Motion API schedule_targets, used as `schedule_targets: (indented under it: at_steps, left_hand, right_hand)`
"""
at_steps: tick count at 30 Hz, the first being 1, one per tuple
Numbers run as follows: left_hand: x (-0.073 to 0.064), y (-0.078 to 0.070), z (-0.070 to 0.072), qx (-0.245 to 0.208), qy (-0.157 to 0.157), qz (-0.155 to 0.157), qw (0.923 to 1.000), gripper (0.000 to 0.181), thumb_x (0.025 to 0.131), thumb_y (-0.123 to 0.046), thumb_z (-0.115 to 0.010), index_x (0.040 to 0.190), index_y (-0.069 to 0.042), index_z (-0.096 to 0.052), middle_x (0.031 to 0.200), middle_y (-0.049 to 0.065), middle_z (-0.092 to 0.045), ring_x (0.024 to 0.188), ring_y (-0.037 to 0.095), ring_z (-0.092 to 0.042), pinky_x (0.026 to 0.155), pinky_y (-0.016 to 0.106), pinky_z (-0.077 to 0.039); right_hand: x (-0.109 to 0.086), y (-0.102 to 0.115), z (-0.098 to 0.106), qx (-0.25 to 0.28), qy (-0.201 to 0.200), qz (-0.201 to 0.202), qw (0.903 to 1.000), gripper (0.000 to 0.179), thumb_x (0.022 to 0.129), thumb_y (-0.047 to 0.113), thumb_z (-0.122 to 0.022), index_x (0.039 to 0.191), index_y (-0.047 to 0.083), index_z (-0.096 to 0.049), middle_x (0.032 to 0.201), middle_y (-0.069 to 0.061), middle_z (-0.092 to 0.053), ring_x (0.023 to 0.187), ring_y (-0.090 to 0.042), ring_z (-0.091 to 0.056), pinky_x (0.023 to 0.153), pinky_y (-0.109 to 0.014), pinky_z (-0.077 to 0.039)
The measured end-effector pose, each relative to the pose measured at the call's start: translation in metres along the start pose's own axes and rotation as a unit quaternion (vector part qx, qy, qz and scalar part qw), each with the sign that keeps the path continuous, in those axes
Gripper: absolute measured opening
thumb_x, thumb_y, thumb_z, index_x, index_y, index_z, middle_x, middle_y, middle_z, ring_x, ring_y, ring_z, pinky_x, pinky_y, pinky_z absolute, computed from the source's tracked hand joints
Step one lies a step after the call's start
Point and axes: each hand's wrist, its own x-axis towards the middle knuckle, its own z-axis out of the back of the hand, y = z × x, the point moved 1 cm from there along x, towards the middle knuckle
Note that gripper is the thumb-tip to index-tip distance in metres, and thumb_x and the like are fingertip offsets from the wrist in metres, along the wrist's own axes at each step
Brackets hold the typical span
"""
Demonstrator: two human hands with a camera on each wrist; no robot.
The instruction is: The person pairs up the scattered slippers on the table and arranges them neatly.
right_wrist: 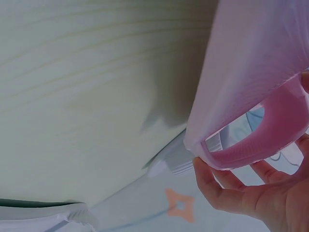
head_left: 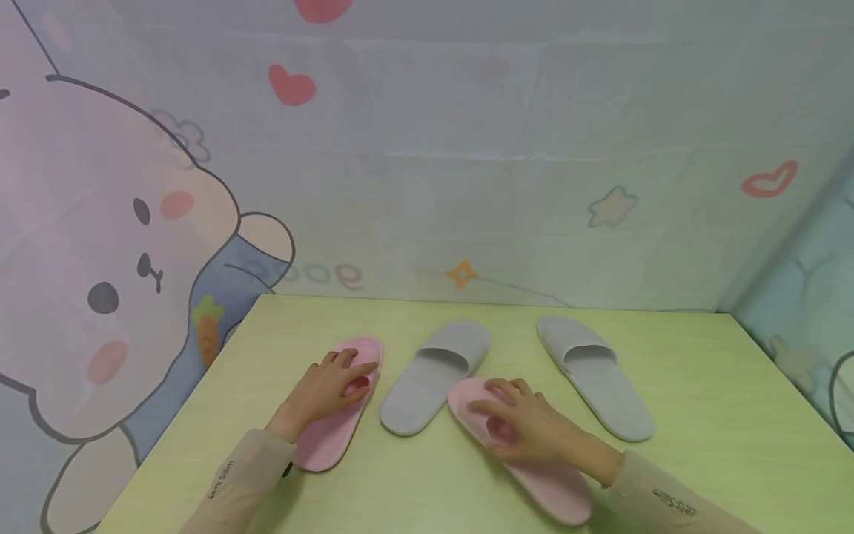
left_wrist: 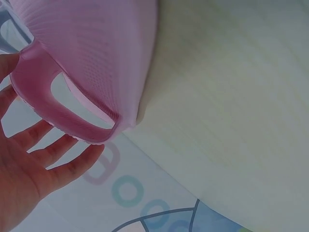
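right hand (head_left: 534, 429) and left hand (head_left: 323, 389) grip pink slippers (head_left: 563, 495)

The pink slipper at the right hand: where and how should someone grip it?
Probably by the arched band of the pink slipper, pinching its rim with the right hand from above and the near side. The band stands clear of the sole, leaving an opening on the near side, while the rest is thin and flat.

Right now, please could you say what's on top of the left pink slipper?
The left hand touches the left pink slipper, hiding part of its top in the head view.
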Motion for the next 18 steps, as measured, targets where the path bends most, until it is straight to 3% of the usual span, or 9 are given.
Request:
schedule_targets:
  at_steps: [18]
  left_hand:
    - [-0.002, 0.007, 0.005, -0.019, -0.013, -0.002, 0.9997, 0.033, 0.082, -0.028, -0.059, 0.115, -0.022, -0.059, 0.119, 0.019, -0.053, 0.100, 0.038, -0.053, 0.064, 0.051, -0.048]
  right_hand:
    - [0.013, 0.021, 0.004, 0.031, -0.020, 0.028, 0.9989, 0.060, 0.073, 0.042, -0.064, 0.128, 0.037, -0.042, 0.136, -0.006, -0.037, 0.118, -0.024, -0.038, 0.082, -0.043, -0.040]
